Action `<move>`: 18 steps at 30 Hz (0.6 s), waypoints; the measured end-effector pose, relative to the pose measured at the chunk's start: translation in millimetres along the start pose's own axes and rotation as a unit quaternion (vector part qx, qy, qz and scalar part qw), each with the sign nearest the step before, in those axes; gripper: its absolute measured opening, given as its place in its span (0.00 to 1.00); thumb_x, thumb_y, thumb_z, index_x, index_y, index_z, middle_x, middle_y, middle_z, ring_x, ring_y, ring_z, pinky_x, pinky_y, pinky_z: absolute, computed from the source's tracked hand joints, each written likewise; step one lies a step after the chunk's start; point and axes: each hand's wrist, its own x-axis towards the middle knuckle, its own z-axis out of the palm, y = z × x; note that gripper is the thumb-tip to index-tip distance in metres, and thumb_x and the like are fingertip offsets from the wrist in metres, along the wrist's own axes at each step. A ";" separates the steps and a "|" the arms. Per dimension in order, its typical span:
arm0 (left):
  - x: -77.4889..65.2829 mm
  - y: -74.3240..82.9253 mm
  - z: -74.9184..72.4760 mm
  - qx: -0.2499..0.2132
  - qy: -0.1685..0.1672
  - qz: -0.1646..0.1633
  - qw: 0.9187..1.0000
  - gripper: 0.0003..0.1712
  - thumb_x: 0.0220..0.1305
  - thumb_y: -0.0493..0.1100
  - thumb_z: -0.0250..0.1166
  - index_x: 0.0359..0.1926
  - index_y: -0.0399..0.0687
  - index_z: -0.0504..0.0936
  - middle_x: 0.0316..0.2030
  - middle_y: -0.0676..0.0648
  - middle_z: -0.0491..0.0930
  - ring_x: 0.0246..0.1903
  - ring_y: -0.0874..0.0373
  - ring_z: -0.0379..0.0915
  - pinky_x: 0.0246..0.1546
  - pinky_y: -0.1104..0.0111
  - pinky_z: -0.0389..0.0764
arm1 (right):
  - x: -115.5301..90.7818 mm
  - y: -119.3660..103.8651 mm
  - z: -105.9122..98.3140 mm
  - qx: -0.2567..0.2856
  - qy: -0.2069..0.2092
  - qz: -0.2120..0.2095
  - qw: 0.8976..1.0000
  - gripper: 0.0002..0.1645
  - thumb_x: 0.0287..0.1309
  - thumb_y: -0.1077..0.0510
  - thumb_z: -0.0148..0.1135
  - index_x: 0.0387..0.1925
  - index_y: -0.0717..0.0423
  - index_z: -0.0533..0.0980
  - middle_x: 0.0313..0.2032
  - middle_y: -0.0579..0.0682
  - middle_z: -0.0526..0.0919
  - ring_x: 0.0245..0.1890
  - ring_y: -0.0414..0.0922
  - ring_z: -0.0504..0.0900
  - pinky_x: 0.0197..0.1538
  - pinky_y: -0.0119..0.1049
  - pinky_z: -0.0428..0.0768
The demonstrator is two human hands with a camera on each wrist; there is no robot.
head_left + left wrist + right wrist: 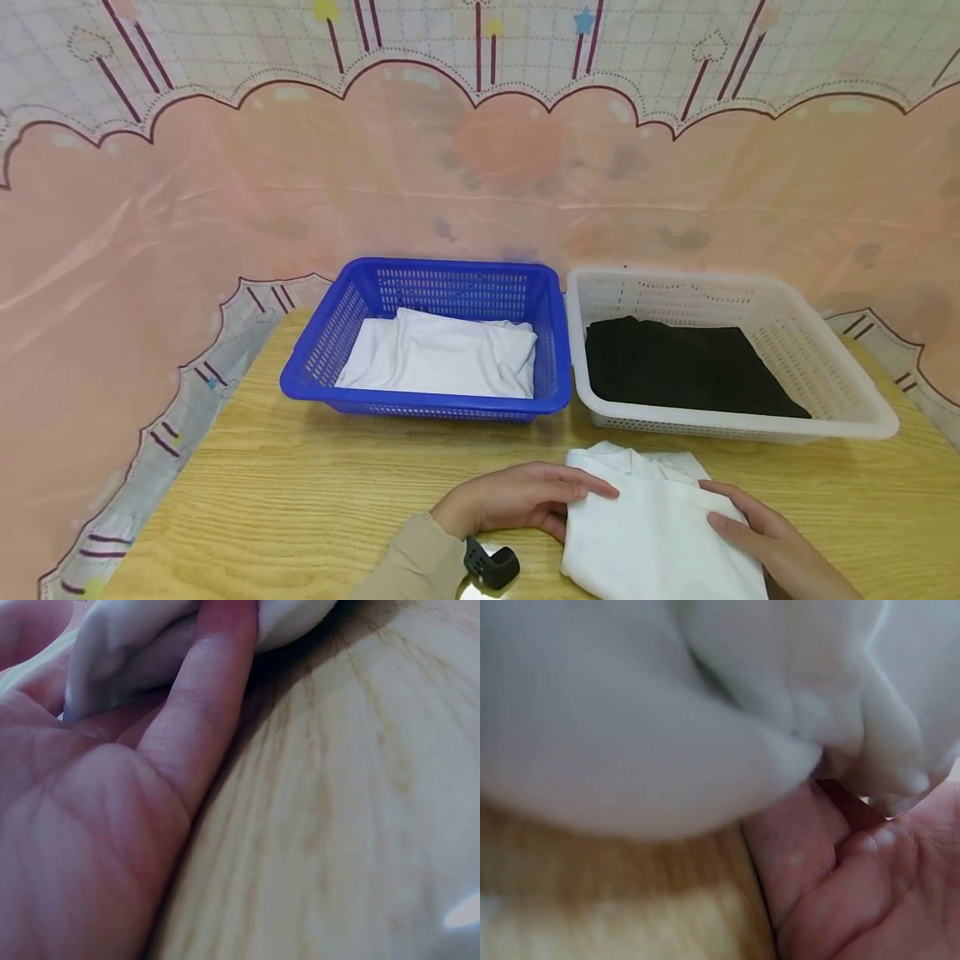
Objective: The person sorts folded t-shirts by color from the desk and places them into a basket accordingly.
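A folded white shirt (pixel 660 533) lies near the table's front edge, with a collar-like fold at its far end. My left hand (pixel 525 498) grips its left edge: an index finger lies along the top while other fingers go beneath the cloth. On the opposite edge, my right hand (pixel 772 537) holds the shirt with fingers on top and part of the hand under it. In the left wrist view, a finger (pixel 199 705) slips under the white cloth against the tabletop. The right wrist view shows cloth folds (pixel 802 690) hanging over the palm.
A blue basket (pixel 450 406) with folded white cloth (pixel 442 354) stands behind the hands. Beside it, to the right, is a white basket (pixel 750 421) holding folded black cloth (pixel 682 367). A black strap (pixel 491 567) is by the left wrist. A patterned curtain (pixel 450 183) hangs behind the wooden table (pixel 300 500).
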 end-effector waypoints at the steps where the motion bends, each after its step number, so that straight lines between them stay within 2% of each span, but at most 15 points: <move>1: 0.1 -0.5 0.1 0.000 0.001 -0.001 1.000 0.21 0.69 0.40 0.43 0.60 0.39 0.66 0.55 0.52 0.68 0.45 0.59 0.71 0.42 0.62 0.75 | -0.1 0.5 0.1 -0.002 0.003 0.001 1.000 0.34 0.63 0.48 0.48 0.66 0.51 0.49 0.57 0.49 0.62 0.47 0.49 0.72 0.47 0.47 0.74; 5: 1.2 -1.4 -0.7 0.008 0.006 -0.001 1.000 0.21 0.69 0.41 0.43 0.60 0.40 0.66 0.55 0.53 0.68 0.44 0.59 0.72 0.42 0.61 0.76 | -0.2 -0.9 2.2 -0.038 0.025 0.000 0.999 0.36 0.62 0.47 0.48 0.66 0.53 0.49 0.60 0.54 0.59 0.48 0.50 0.72 0.46 0.46 0.74; 11: 2.7 2.1 -3.8 0.018 0.015 0.006 1.000 0.21 0.69 0.41 0.44 0.59 0.40 0.67 0.55 0.53 0.68 0.44 0.59 0.72 0.41 0.61 0.76 | 1.6 -10.7 5.8 -0.120 0.081 0.002 0.989 0.39 0.60 0.43 0.49 0.66 0.55 0.49 0.64 0.62 0.50 0.51 0.50 0.69 0.45 0.45 0.75; 18: 1.9 0.8 -1.7 0.003 0.017 0.001 1.000 0.21 0.68 0.41 0.44 0.59 0.40 0.67 0.54 0.53 0.69 0.43 0.59 0.72 0.40 0.62 0.76 | -1.1 -8.9 7.5 -0.125 0.087 0.016 0.988 0.39 0.60 0.44 0.49 0.66 0.56 0.49 0.64 0.64 0.49 0.50 0.49 0.70 0.44 0.44 0.76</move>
